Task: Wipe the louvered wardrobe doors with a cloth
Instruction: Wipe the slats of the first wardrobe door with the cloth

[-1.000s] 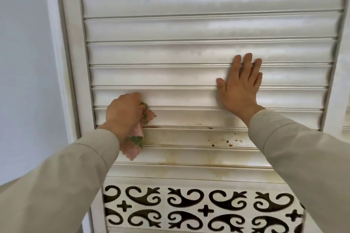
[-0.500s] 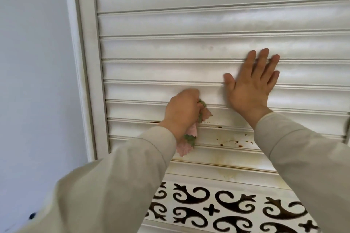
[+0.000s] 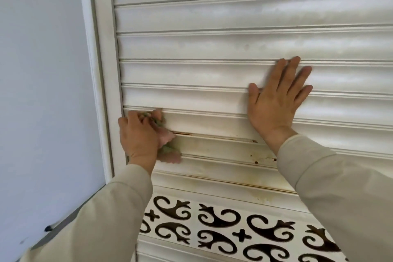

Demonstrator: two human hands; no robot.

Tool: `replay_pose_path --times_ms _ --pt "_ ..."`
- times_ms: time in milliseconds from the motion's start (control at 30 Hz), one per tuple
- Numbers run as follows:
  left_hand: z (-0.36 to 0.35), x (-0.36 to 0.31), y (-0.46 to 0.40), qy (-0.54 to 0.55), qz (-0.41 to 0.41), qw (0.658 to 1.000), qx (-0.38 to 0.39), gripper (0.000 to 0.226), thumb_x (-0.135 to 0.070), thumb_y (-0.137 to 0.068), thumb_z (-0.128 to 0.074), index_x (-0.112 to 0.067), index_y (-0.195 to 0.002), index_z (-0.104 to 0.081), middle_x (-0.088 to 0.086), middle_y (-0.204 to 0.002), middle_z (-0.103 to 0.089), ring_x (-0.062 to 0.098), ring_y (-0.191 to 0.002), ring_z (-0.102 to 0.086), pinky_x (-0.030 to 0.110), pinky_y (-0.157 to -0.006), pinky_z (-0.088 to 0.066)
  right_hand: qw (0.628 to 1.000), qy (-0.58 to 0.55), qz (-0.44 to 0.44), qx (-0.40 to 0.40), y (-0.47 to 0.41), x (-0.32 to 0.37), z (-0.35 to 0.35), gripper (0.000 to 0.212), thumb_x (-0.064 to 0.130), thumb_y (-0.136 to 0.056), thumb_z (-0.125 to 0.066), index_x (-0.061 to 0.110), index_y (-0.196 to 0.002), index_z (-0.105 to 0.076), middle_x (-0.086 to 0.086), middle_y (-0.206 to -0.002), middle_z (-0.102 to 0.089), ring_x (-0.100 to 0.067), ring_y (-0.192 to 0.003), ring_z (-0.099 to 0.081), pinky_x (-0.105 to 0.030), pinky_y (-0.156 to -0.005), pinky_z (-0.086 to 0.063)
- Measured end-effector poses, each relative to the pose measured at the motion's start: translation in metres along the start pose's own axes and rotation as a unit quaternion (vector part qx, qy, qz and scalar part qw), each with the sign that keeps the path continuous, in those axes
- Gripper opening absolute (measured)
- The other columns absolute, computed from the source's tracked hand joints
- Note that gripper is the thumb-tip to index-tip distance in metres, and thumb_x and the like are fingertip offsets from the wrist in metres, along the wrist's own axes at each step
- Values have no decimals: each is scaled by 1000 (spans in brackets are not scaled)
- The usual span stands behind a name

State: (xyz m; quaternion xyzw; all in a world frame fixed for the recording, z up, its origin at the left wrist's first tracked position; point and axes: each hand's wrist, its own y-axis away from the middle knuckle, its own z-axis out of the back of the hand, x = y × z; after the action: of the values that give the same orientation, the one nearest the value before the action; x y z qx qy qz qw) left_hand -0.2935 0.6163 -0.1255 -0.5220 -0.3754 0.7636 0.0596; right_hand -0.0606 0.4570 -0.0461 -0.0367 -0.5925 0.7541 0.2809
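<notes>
In the head view, the only one, the left hand [image 3: 140,136] was closed around a bunched cloth [image 3: 168,144], pink with green patches, and pressed it against the slats [image 3: 212,74] at the lower left of the door [image 3: 234,17], just beside the left stile [image 3: 104,70]. The right hand [image 3: 276,100] lay open and flat on the slats at centre right, fingers spread and pointing up, holding nothing; it seemed to be steadying the door.

To do this stroke well, the person would likely need to run the cloth along a single slat from the stile toward the right, pushing the fabric into the groove under each lip where dirt collects, while the flat hand kept the panel from swinging. Folding to a clean face of the cloth now and then would probably avoid smearing.

The door was white, with horizontal slats filling most of the frame. The upper slats looked pale and faintly streaked. The lower ones, at centre bottom, showed yellow-brown staining, dark rusty specks [image 3: 261,159] and brown lines in the grooves, so they seemed to need the hardest rubbing. Below them ran a white fretwork panel [image 3: 234,234] with dark scroll cut-outs.
</notes>
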Motion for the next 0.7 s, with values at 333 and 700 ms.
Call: replay_pose_path --times_ms 333,700 --pt "-68 -20 95 148 -189 971 8 31 -23 -92 -58 -10 -118 -72 11 -121 -57 30 -109 -47 46 -93 -46 999 37 13 -28 6 4 -13 75 49 -100 -30 6 -157 -9 -22 -163 -3 -49 -148 0 -63 -117 -4" --pt "-37 -5 53 130 -126 982 60 13 -24 -93 -68 -17 -87 -59 -3 -83 -60 14 -71 -56 34 -69 -51 997 47 18 -63 6 2 -19 75 52 -100 -28 6 -157 -14 -22 -163 -9 -50 -148 -5 -61 -118 -5"
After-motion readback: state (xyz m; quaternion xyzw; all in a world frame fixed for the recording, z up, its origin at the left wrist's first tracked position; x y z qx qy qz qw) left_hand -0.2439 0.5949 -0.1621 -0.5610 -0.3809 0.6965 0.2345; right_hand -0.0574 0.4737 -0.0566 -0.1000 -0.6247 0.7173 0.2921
